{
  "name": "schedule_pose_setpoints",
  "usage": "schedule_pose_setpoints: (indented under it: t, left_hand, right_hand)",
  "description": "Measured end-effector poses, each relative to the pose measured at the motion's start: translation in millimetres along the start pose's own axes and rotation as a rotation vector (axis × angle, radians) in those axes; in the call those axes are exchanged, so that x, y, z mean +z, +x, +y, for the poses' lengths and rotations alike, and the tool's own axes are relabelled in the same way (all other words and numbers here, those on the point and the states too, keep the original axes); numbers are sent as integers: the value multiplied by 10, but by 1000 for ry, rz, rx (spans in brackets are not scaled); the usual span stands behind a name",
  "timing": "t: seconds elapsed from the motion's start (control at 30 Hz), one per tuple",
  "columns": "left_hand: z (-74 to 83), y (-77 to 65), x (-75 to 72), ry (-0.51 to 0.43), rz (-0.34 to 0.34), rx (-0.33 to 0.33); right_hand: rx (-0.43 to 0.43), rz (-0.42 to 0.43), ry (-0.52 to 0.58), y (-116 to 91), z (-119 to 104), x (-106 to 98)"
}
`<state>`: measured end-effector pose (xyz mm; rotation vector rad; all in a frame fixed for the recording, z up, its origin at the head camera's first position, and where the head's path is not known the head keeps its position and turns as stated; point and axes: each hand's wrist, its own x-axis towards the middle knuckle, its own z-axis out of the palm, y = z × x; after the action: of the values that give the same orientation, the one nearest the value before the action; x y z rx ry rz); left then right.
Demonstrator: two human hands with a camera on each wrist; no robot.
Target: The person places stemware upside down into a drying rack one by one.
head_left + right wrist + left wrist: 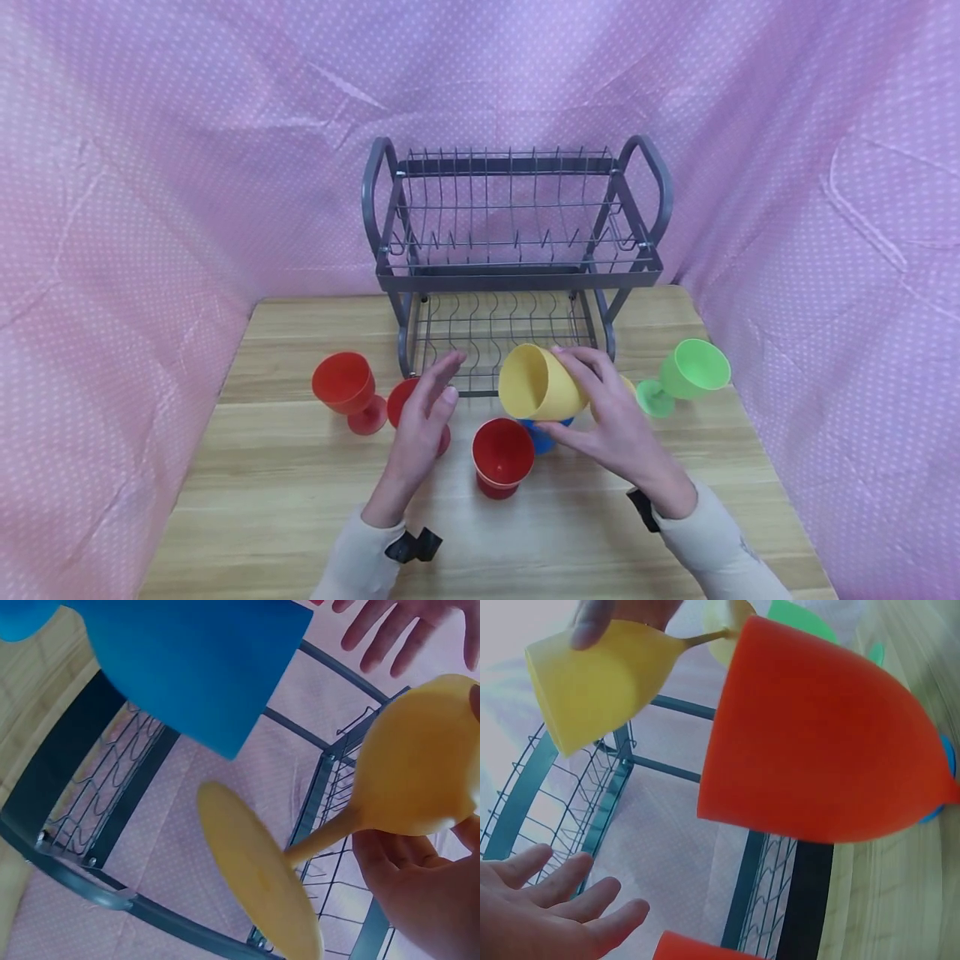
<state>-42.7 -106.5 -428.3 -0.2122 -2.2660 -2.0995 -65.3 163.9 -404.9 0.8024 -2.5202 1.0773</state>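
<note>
My right hand [611, 421] holds a yellow goblet [543, 385] by its bowl, tipped sideways with the mouth toward the left. Its stem and round foot [259, 874] show in the right wrist view. Below it stands a blue goblet [543, 440], mostly hidden in the head view. A red goblet [501, 454] stands upright just left of the blue one. My left hand [420, 433] hovers with extended fingers and nothing in its grasp, partly covering another red goblet [401, 398] behind it.
A grey two-tier dish rack [517, 279] stands at the back of the wooden table [285, 508]. A further red goblet [345, 383] is at the left and a green goblet [693, 371] at the right. Pink dotted cloth [187, 167] hangs around the table.
</note>
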Motion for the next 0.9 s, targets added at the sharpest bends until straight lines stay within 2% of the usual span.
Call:
schedule_pose_setpoints:
  t: [0.27, 0.67, 0.9]
  left_hand:
    - [-14, 1, 19, -48, -8, -4]
    - [7, 3, 47, -88, -82, -73]
    - [15, 15, 50, -78, -117, -57]
  right_hand:
    - [-59, -49, -62, 107, -81, 84]
    - [-167, -108, -180, 215, -186, 182]
    - [-236, -107, -232, 235, -189, 227]
